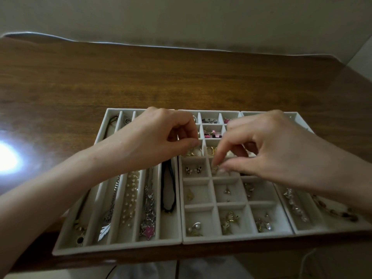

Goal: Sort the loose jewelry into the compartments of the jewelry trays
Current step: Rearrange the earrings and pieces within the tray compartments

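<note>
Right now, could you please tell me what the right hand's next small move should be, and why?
Probably lower the right hand slightly and release the small metal piece. Its fingers pinch that piece just above a compartment of the middle tray, beside the one holding the butterfly studs, so a short drop should land it inside. What that compartment already holds is hidden.

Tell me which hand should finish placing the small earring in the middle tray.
Right. The right hand pinches the small earring at a compartment of the middle tray. The left hand sits farther back, fingers curled, away from that piece.
</note>
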{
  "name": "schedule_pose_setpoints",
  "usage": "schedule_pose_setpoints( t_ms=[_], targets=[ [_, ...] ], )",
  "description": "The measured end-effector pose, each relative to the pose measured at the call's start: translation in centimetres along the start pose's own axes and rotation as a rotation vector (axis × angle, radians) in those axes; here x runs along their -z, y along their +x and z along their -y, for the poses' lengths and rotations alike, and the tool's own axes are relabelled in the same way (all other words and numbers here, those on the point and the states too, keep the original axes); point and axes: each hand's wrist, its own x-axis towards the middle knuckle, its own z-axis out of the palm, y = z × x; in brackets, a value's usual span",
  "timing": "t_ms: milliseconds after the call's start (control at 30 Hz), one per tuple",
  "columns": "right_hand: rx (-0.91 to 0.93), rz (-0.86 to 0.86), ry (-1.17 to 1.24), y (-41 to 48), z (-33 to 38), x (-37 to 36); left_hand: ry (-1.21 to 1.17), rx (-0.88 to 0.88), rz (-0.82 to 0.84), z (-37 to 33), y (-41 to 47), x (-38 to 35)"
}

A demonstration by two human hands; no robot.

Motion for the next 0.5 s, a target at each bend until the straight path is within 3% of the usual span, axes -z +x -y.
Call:
schedule_pose_setpoints(
  t_ms=[267, 500],
  targets=[
    [-0.089, 0.082, 0.005, -1.6, -0.9, -0.1, -0.043, -0.045, 0.083, -0.4, -0.2, -0.8],
    [-0.070, 0.199, -0.140, -1.6, 0.0, -0.9, -0.029, -0.091, 0.081, -0.4, -0.1, -1.4]
  ],
)
